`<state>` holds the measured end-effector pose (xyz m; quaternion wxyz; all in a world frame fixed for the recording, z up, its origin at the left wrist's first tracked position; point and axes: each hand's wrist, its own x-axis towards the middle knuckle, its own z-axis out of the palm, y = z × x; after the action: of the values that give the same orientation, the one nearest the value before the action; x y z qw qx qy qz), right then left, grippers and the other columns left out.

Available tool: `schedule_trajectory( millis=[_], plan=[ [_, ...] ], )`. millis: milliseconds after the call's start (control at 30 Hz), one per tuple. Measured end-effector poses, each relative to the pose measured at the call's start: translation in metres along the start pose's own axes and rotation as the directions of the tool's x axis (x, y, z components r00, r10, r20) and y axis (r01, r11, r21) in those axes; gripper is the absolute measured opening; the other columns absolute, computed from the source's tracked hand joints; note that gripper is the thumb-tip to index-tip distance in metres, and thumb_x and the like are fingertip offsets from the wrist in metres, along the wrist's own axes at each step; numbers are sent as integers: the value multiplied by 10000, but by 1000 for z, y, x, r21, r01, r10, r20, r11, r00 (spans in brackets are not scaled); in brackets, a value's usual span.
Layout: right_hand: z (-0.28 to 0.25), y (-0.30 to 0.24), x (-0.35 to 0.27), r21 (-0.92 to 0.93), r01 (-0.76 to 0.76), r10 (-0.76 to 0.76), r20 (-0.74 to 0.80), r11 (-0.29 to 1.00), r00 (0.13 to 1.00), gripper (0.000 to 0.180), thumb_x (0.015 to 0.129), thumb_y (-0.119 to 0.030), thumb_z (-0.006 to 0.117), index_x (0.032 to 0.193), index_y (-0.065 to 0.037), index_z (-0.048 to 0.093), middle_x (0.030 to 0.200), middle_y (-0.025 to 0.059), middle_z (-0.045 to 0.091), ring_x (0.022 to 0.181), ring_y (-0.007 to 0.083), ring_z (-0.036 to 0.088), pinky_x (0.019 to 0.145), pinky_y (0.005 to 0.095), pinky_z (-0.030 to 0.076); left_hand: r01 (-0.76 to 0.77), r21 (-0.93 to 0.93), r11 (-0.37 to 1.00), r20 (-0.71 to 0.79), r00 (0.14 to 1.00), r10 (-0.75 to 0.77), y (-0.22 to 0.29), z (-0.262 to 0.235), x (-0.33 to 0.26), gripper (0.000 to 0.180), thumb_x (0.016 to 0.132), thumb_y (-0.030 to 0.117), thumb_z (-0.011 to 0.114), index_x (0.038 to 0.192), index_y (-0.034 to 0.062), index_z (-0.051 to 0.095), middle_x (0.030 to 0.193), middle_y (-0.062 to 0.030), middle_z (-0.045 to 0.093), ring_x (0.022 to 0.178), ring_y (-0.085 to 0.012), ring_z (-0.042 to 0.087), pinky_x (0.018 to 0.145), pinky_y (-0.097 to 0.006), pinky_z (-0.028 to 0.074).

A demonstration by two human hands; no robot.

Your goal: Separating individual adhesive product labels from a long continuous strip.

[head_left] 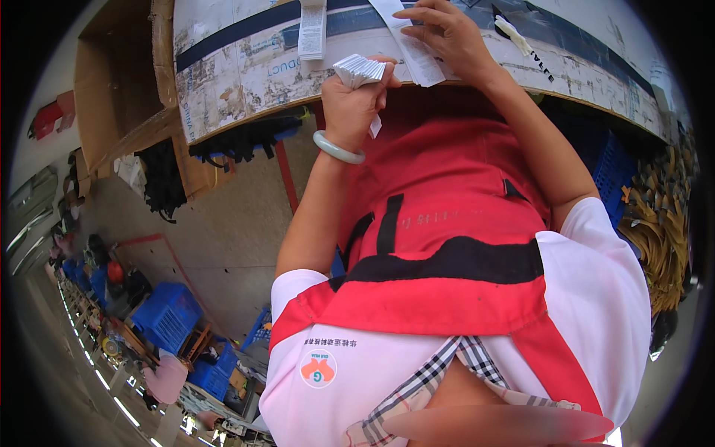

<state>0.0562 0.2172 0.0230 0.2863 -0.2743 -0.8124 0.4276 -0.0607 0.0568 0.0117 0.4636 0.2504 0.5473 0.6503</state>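
Observation:
My left hand [348, 108] is closed around a fanned stack of small white labels [360, 69], held just above the table's near edge. A pale bangle circles that wrist. My right hand [453, 43] has its fingers stretched out and apart, beside and partly over a printed white label strip [417, 58]. Whether the fingertips press on the strip, I cannot tell. A second strip of printed labels [312, 36] lies flat on the table to the left, beyond my left hand.
The worktable [246, 82] is covered in worn, printed white cardboard with dark tape. A white glove-like item [514, 33] lies at its right. An open cardboard box [119, 82] stands left. Blue crates [167, 316] and another person [165, 380] are at lower left; brown pieces [659, 231] hang at right.

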Motion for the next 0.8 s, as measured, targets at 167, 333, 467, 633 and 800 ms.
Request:
schedule_trajectory(
  millis=[167,333,467,633,800],
  plan=[
    [-1,12,14,-156,139,-132,57,978,990,111,779,-90,740,881,-58,708,897,91,588,760,250,610,672,337,492,57,-34,998,58,997,-55,-4,3,1,162,892,114,674,1020,17,690,742,-45,670,514,-42,492,454,-174,354],
    [8,20,12,-152,206,-202,45,967,978,75,801,-83,713,836,-33,671,895,98,587,767,250,606,667,340,488,-1,11,1000,-10,1000,1,-8,2,0,176,895,125,673,1029,10,684,745,-44,665,524,-47,499,463,-173,361],
    [7,13,3,-108,108,-106,17,988,994,96,800,-90,710,858,-30,663,868,104,587,754,256,601,656,339,484,-63,75,995,-46,997,66,-6,2,5,167,886,98,679,1026,6,684,753,-36,664,562,-42,522,489,-171,384],
    [0,-16,-17,164,69,-101,201,984,974,164,898,-162,656,958,-11,629,929,37,623,850,116,577,806,253,476,-509,407,759,37,839,543,-5,-7,8,128,848,-16,631,956,0,698,829,-26,678,723,-96,613,657,-240,504],
    [-11,-30,-25,208,-57,-4,280,976,960,200,900,-194,660,990,-15,663,907,43,647,834,111,606,768,249,498,-276,177,945,-34,958,286,5,-3,-6,152,828,-21,647,969,0,700,761,-12,654,663,-66,582,577,-211,455]
  ],
)
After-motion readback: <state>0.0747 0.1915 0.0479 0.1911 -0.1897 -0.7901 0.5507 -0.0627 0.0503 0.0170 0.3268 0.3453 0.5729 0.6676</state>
